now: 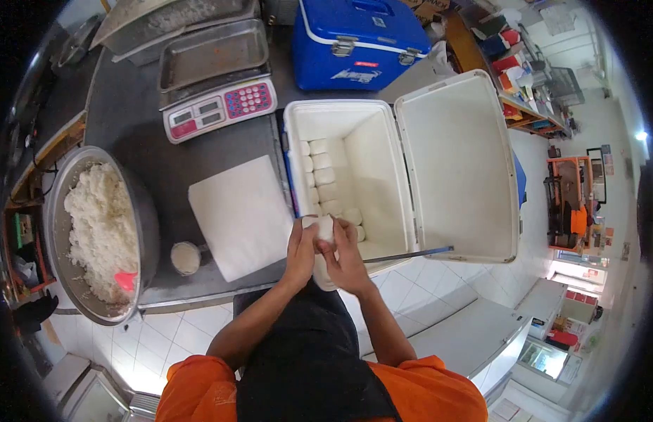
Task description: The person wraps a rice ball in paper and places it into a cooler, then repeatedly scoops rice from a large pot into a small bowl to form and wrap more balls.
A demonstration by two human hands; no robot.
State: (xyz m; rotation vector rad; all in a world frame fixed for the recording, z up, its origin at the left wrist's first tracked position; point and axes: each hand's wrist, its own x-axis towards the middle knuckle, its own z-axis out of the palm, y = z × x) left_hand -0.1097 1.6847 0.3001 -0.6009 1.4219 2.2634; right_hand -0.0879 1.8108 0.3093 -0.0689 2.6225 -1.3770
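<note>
A small white paper-wrapped packet [321, 228] is held between my two hands, over the near end of the open cooler box [372, 176]. My left hand [300, 250] closes on its left side, and my right hand [346, 259] grips the right side with thumb and fingers. What the wrapping contains is hidden. Inside the cooler, similar white packets [324, 176] lie in rows along the left wall. Left of the cooler, a stack of white paper sheets [242, 216] rests on the dark table [165, 165].
A large metal bowl [149, 218] contains white rice [98, 211] and a red scoop [126, 280]. Near it stands a small cup [186, 259]. A scale [221, 109] carrying a metal tray [214, 56] and a blue cooler [362, 53] are behind. The cooler lid [457, 169] hangs open rightward.
</note>
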